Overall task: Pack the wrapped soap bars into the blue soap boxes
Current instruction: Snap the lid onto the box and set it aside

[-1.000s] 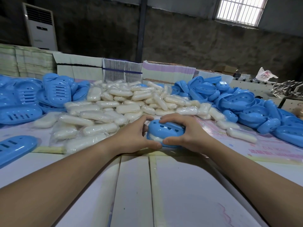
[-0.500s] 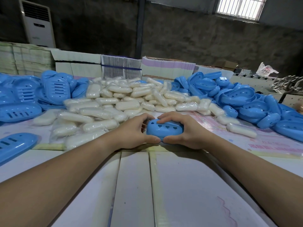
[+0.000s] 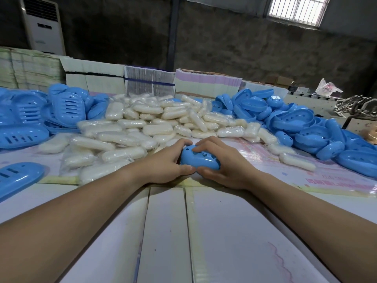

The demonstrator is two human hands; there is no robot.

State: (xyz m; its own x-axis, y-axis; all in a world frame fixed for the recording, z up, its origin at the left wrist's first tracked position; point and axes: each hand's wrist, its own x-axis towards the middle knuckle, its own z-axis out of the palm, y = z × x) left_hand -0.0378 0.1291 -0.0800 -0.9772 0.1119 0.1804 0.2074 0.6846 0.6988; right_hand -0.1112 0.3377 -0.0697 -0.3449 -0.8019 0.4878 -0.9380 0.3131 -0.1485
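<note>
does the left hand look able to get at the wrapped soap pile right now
Probably not at once: the left hand and right hand both grip the closed blue soap box. The wrapped soap pile lies just beyond, with nothing between.

A soap box [image 3: 200, 160] sits in the middle of the table [image 3: 234, 231] between two hands, with the pile of soap bars [image 3: 142, 127] behind it, box halves [image 3: 318, 135] at both side edges.

Head view, facing forward, angled down
</note>
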